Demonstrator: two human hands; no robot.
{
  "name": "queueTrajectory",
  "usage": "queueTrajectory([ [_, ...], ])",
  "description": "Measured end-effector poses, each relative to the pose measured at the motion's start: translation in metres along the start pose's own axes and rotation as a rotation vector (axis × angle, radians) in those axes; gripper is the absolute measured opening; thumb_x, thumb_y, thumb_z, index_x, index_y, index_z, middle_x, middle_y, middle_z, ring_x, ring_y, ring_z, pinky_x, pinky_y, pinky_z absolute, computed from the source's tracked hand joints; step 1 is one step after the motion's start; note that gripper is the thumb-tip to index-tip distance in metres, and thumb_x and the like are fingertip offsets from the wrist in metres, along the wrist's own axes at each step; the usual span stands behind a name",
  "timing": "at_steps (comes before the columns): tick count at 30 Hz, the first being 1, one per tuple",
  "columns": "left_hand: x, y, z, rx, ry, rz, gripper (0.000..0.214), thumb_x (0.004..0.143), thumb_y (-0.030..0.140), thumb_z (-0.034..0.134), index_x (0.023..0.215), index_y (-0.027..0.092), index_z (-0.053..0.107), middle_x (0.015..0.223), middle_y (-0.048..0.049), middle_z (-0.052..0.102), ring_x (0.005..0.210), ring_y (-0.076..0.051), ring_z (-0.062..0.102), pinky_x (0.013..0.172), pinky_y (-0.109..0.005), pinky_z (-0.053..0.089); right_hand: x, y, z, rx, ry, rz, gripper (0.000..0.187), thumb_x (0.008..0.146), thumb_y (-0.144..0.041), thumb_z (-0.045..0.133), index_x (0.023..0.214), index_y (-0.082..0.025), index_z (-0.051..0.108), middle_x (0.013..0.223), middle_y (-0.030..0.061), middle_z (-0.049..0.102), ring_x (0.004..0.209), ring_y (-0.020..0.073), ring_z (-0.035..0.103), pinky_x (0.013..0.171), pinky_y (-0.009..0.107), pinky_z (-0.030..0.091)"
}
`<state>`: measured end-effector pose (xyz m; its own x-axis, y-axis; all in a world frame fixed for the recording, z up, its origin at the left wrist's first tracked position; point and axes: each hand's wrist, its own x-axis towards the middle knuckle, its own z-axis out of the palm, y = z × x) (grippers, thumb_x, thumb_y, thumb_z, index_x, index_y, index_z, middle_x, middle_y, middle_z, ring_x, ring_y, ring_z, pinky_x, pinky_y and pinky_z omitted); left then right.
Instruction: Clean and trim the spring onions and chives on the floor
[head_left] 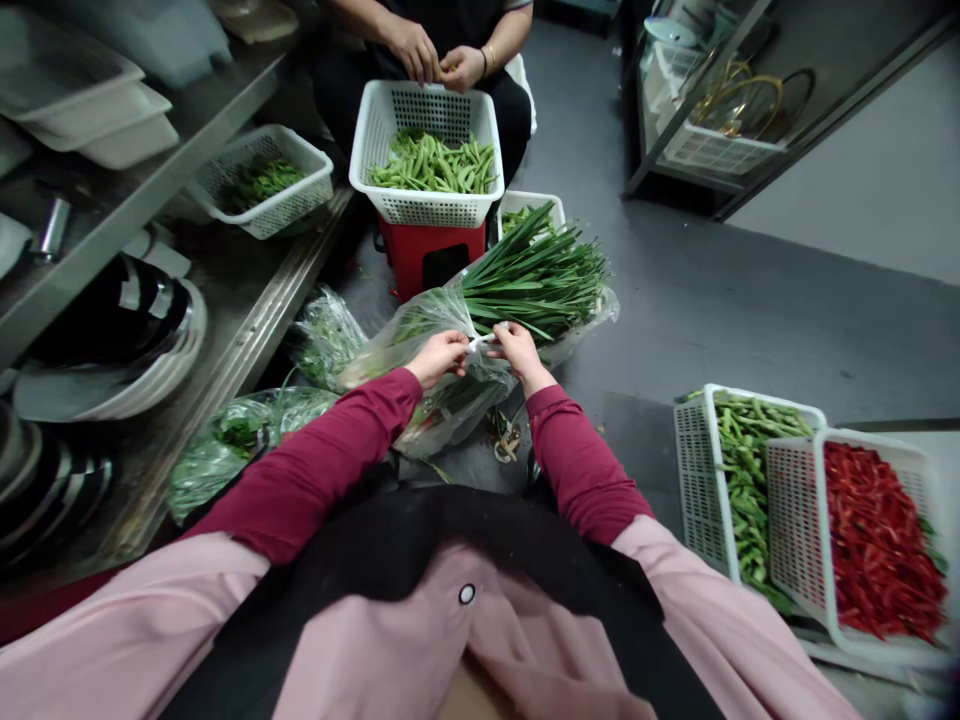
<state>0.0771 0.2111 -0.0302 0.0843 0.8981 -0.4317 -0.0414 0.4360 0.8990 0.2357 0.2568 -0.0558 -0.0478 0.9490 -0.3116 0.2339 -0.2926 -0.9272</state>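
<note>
A large bunch of long green leafy stalks [536, 275], like garlic chives, lies in front of me in a clear plastic bag [424, 325]. A white tie [480, 344] crosses the bag at its gathered part. My left hand [441, 358] is closed in a pinch on the tie's left side. From the right, my right hand [517, 350] pinches the same tie, its fingers against the bag. The leaf tips spread out beyond my right hand, while the pale lower stalks show blurrily through the plastic.
Opposite me a person's hands [439, 60] work above a white basket of green pods [435, 165] on a red stool [431, 250]. Baskets of green beans [750, 480] and red chillies [877, 540] stand at right. Bagged greens [247, 430] and a metal shelf [247, 340] are at left.
</note>
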Motion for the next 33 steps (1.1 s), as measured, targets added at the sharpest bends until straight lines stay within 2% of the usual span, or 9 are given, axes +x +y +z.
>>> queueTrajectory([
  [4, -0.019, 0.000, -0.017, 0.441, -0.067, 0.302, 0.042, 0.066, 0.007, 0.050, 0.106, 0.015, 0.061, 0.097, -0.0069, 0.064, 0.065, -0.012, 0.059, 0.060, -0.024, 0.050, -0.014, -0.003, -0.010, -0.442, -0.149, 0.017, 0.032, 0.084, -0.038, 0.054, 0.105, -0.015, 0.062, 0.082, 0.0054, 0.066, 0.066, 0.0142, 0.060, 0.062, 0.025, 0.049],
  [7, -0.006, 0.013, -0.017, 0.891, -0.023, 0.547, 0.061, 0.071, 0.007, 0.049, 0.130, 0.021, 0.052, 0.130, -0.0090, 0.053, 0.095, -0.017, 0.062, 0.083, -0.028, 0.049, -0.027, -0.016, -0.017, -0.717, -0.184, -0.124, 0.039, 0.080, -0.038, 0.062, 0.110, -0.013, 0.065, 0.089, 0.0092, 0.069, 0.078, 0.0180, 0.063, 0.075, 0.028, 0.048],
  [11, 0.027, 0.037, -0.039, 1.429, -0.087, 0.364, 0.033, 0.082, 0.019, 0.051, 0.111, 0.018, 0.067, 0.118, -0.0118, 0.060, 0.104, -0.027, 0.060, 0.089, -0.035, 0.046, -0.043, -0.038, -0.056, -0.807, -0.194, -0.251, 0.045, 0.077, -0.034, 0.067, 0.118, -0.015, 0.065, 0.094, 0.0073, 0.070, 0.082, 0.0175, 0.063, 0.078, 0.027, 0.046],
  [14, 0.031, 0.046, -0.106, 1.429, 0.270, 0.237, 0.033, 0.085, 0.025, 0.050, 0.111, 0.013, 0.067, 0.121, -0.0148, 0.058, 0.107, -0.029, 0.058, 0.091, -0.037, 0.044, -0.062, -0.034, -0.098, -0.822, -0.177, -0.217, 0.043, 0.082, -0.033, 0.060, 0.120, -0.015, 0.065, 0.092, 0.0055, 0.071, 0.079, 0.0160, 0.062, 0.077, 0.027, 0.046],
  [16, 0.010, 0.042, -0.167, 1.357, 0.392, 0.213, 0.037, 0.081, 0.023, 0.057, 0.115, 0.015, 0.065, 0.134, -0.0113, 0.050, 0.114, -0.026, 0.052, 0.097, -0.035, 0.041, -0.082, -0.016, -0.115, -0.975, -0.360, -0.151, 0.036, 0.079, -0.027, 0.062, 0.113, -0.017, 0.069, 0.094, 0.0047, 0.071, 0.084, 0.0175, 0.064, 0.081, 0.027, 0.046],
  [21, -0.111, -0.019, -0.279, 1.124, 0.596, -0.219, 0.020, 0.073, 0.015, 0.061, 0.092, 0.008, 0.065, 0.092, -0.0064, 0.064, 0.089, -0.018, 0.054, 0.090, -0.034, 0.043, -0.145, 0.047, -0.109, -1.589, -0.821, 0.115, 0.035, 0.069, -0.022, 0.072, 0.104, -0.017, 0.072, 0.105, 0.0161, 0.067, 0.105, 0.0309, 0.061, 0.085, 0.041, 0.049],
  [23, -0.162, -0.055, -0.286, 1.042, 0.722, -0.315, 0.004, 0.074, 0.014, 0.059, 0.073, 0.011, 0.058, 0.065, -0.0017, 0.056, 0.074, -0.017, 0.052, 0.082, -0.034, 0.045, -0.162, 0.058, -0.111, -1.637, -0.673, 0.011, 0.043, 0.073, -0.023, 0.068, 0.116, -0.018, 0.067, 0.122, 0.0185, 0.060, 0.117, 0.0331, 0.055, 0.092, 0.049, 0.045],
  [28, -0.227, -0.127, -0.257, 0.769, 0.787, -0.378, 0.038, 0.073, 0.023, 0.068, 0.052, 0.019, 0.036, 0.040, 0.0077, 0.026, 0.044, -0.011, 0.035, 0.057, -0.022, 0.037, -0.188, 0.054, -0.126, -1.346, 0.090, -0.419, 0.064, 0.081, -0.025, 0.053, 0.142, -0.011, 0.041, 0.142, 0.0206, 0.042, 0.130, 0.0303, 0.043, 0.106, 0.045, 0.039],
  [33, -0.248, -0.135, -0.230, 0.511, 0.731, -0.200, 0.026, 0.084, 0.028, 0.064, 0.066, 0.012, 0.053, 0.055, 0.0033, 0.049, 0.052, -0.010, 0.047, 0.060, -0.025, 0.043, -0.222, 0.066, -0.101, -1.305, -0.035, -0.419, 0.061, 0.079, -0.024, 0.049, 0.138, -0.013, 0.047, 0.139, 0.0180, 0.047, 0.125, 0.0298, 0.049, 0.103, 0.044, 0.043],
])
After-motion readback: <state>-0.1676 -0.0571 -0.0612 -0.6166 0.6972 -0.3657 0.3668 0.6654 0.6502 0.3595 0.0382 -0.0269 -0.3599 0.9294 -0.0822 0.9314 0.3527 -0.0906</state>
